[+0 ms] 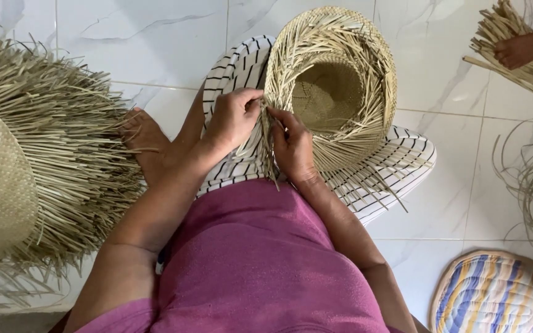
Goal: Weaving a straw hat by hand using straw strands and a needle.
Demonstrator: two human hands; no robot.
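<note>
Both hands work the unfinished straw hat (334,86) in the lap — left hand (234,117) and right hand (291,143) each pinch loose brim strands (265,145), mid-plait; crossing them over likely follows.

Brightness: you have bright, even daylight across the whole head view; nothing sits in darkness.
Glare: the white marble floor (155,37) shines palest above the woven hat (334,86), though its grey veins stay readable.
Shadows: soft and short; the deepest lies inside the woven hat's crown, with a faint one under the striped cloth (396,166) just below it.
Sharpness: your left hand (232,117) and right hand (292,145), touching the woven hat's fringe, are crisp.
Blur: the straw pile (50,154) far left of the woven hat looks slightly softer.
Distortion: mild wide-angle stretching shows towards the frame corners, away from the woven hat.
</note>
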